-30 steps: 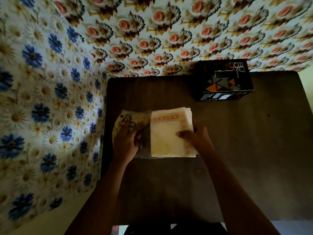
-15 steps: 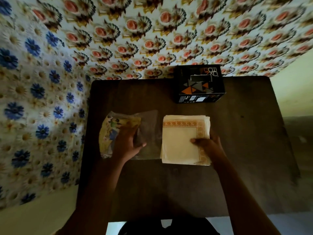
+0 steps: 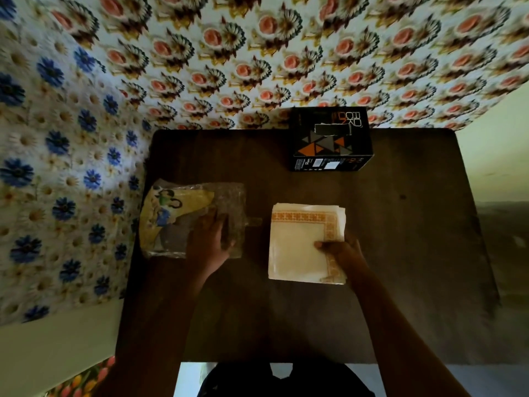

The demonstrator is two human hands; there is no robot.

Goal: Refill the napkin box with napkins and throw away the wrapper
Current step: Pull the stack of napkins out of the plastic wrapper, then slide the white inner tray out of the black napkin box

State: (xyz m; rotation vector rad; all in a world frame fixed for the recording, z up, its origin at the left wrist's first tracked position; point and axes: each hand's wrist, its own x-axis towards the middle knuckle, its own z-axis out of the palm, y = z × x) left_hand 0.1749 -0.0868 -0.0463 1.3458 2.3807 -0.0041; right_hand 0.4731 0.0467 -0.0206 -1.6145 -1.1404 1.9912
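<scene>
While the napkins (image 3: 303, 242) sit free of their packaging on the dark surface (image 3: 400, 253), the right hand (image 3: 343, 252) has them by the near right corner, thumb on top and the other fingers tucked under the edge, pinching the stack. Over on the other side, the left hand (image 3: 210, 242) lies flat on the wrapper (image 3: 183, 213), fingers pressed down on the crinkled clear plastic, pinning it to the surface near the left edge. Wrapper and napkins are apart, with a strip of bare surface between them.

And there's the target: the napkin box (image 3: 330, 138), black with orange triangles, standing at the far edge against the patterned wall, its dark slot (image 3: 332, 129) on top facing up. It looks shut apart from that slot, so I'd judge the loading step calls for care. A one-corner pinch on a loose stack invites fanning and sliding, and the top right edges already look slightly stepped. Better to square the stack, get fingers under the whole side and carry it level to the box. Whether the stack goes through the slot or needs a flap opened, I can't tell from here. The left hand should bunch that light, slippery wrapper tight before binning it; no bin is in view.
</scene>
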